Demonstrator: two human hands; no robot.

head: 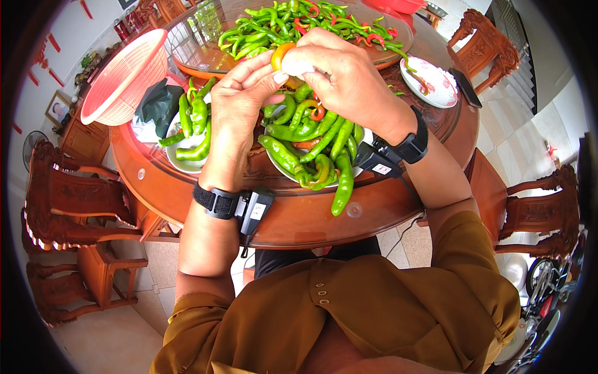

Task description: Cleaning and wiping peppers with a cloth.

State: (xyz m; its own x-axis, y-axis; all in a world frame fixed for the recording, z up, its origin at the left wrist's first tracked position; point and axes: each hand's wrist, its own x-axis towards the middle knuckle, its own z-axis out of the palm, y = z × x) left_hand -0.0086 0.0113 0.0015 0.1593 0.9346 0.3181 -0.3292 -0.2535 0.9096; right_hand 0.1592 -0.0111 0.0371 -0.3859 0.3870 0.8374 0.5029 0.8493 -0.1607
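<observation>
Above a heaped bowl, my two hands meet around an orange-yellow pepper [281, 55]. My left hand [243, 93] grips the pepper between thumb and fingers. Pinched in my right hand [338, 70] is a small white object [297, 66], pressed to the pepper; its kind is unclear. Below them, green peppers [322, 140], some partly orange or red, fill the white bowl [367, 136], and one hangs over its front rim. Left of it, beside my left forearm, a white dish [176, 161] holds several green peppers [198, 117]. Both wrists wear black straps with small devices.
A glass turntable [201, 42] carries a pile of green and red peppers [289, 23]. At the right lie a patterned plate [432, 79] and a black phone [465, 87]. A pink basket [124, 77] and dark plastic bag [160, 105] stand left on the round wooden table [299, 229].
</observation>
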